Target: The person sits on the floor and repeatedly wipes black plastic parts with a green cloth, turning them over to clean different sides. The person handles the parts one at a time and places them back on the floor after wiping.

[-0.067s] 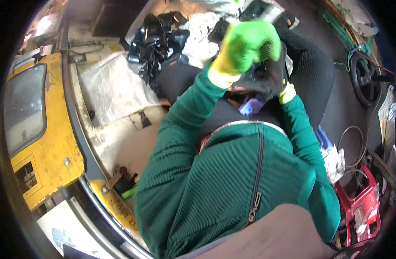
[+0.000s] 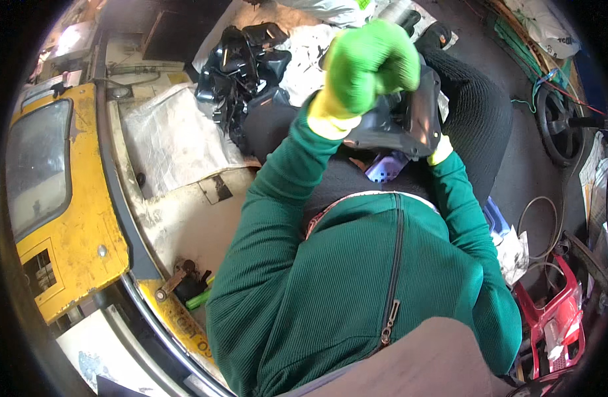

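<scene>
My left hand (image 2: 370, 66), in a green and yellow glove, is closed in a fist on the top of a black plastic part (image 2: 410, 119) that rests over my lap. My right hand (image 2: 440, 149) is almost hidden behind that part; only a strip of yellow cuff shows at its lower right edge, and it seems to hold the part from below. Both arms wear green ribbed sleeves. A purple perforated piece (image 2: 383, 169) lies on my lap under the part.
A pile of black plastic parts (image 2: 241, 66) lies to the left on white sheeting (image 2: 171, 139). A yellow vehicle body panel (image 2: 65, 218) curves along the left. A black wheel (image 2: 568, 122) and a red crate (image 2: 559, 324) stand at the right.
</scene>
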Demonstrator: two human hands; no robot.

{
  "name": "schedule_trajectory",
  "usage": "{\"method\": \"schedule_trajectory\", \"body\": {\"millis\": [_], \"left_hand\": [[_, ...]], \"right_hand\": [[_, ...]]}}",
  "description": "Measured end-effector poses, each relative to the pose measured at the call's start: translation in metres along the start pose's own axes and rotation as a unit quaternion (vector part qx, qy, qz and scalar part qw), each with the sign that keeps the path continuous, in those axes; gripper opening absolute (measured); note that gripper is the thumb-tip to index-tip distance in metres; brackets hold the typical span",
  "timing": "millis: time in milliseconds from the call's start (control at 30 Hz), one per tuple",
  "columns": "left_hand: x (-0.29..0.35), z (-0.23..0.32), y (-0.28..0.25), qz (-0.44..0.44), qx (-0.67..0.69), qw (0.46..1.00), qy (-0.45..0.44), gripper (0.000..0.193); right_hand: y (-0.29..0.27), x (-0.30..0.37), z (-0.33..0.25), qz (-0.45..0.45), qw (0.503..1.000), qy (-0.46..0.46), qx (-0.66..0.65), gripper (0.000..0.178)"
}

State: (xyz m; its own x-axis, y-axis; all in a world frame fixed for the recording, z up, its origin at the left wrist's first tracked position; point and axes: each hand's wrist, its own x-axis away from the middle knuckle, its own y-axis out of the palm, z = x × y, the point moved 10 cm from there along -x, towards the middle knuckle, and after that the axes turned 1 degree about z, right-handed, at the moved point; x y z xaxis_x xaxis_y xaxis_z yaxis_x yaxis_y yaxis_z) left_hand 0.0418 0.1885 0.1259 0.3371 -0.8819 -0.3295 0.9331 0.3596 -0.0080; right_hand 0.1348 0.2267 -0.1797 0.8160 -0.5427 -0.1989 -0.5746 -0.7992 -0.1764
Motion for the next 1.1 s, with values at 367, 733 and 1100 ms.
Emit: {"method": "schedule_trajectory", "body": {"millis": [367,733,1100], "left_hand": [[0.002,0.005,-0.012,0.058,0.219,0.974,-0.034,0.06],[0.012,-0.007,-0.001,0.058,0.038,0.998,-0.009,0.047],[0.006,-0.005,-0.027,0.119,0.017,0.992,0.03,0.042]], "right_hand": [[-0.002,0.006,0.006,0.008,1.0,-0.007,0.007,0.062],[0.013,0.025,0.082,0.012,0.996,-0.022,0.088,0.057],[0.009,0.003,-0.019,-0.023,0.952,-0.125,0.279,0.043]]}}
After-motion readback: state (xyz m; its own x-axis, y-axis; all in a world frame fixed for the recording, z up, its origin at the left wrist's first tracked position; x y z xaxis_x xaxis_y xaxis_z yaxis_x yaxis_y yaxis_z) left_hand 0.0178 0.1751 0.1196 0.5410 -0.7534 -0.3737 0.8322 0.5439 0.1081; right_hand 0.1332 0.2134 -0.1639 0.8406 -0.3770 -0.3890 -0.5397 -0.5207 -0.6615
